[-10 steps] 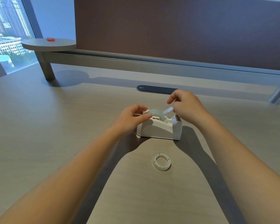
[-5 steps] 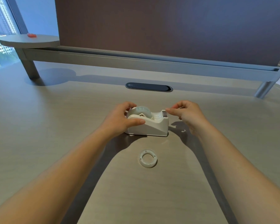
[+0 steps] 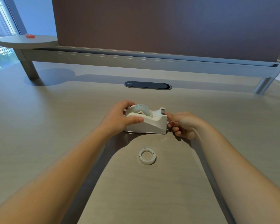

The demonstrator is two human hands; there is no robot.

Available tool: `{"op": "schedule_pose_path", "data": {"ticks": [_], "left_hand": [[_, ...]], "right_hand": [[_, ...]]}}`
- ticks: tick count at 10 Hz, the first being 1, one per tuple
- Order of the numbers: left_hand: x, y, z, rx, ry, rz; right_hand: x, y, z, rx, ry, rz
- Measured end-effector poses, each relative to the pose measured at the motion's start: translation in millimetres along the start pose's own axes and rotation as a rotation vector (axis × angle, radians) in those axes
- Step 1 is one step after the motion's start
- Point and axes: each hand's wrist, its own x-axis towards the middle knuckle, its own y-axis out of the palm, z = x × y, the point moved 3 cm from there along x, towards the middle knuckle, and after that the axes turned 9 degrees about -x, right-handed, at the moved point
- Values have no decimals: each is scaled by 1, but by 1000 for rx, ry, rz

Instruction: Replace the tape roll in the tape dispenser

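Observation:
A white tape dispenser (image 3: 152, 125) stands on the wooden desk (image 3: 55, 126), its cutter end to the right. A clear tape roll (image 3: 142, 109) sits in its cradle. My left hand (image 3: 118, 118) grips the dispenser's left end, thumb along the near side, fingers behind. My right hand (image 3: 183, 123) rests just right of the cutter, its fingertips at the dispenser's front end and loosely curled; whether a tape strip is pinched in them I cannot tell. An empty white tape core (image 3: 147, 155) lies flat on the desk in front of the dispenser.
A dark oval cable grommet (image 3: 148, 85) is set into the desk behind the dispenser. A grey rail on legs (image 3: 152, 62) runs along the back under a brown partition. A round shelf (image 3: 27, 42) at the back left carries a small red object (image 3: 30, 36).
My right hand has come down from above the roll, where it held a tape strip, to the cutter end. My left hand has stayed on the dispenser. The camera view shifted.

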Motion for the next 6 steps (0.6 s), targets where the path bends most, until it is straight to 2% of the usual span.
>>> {"op": "schedule_pose_path", "data": {"ticks": [2, 4, 5, 6], "left_hand": [[0, 2, 0, -19, -10, 19], [-3, 3, -2, 16, -9, 27], [-7, 4, -7, 152, -9, 0], [-17, 1, -24, 319, 23, -79]], "right_hand": [[5, 0, -3, 46, 119, 77], [4, 2, -4, 67, 66, -20], [-3, -3, 0, -46, -41, -212], [-26, -11, 9, -277, -221, -534]]}}
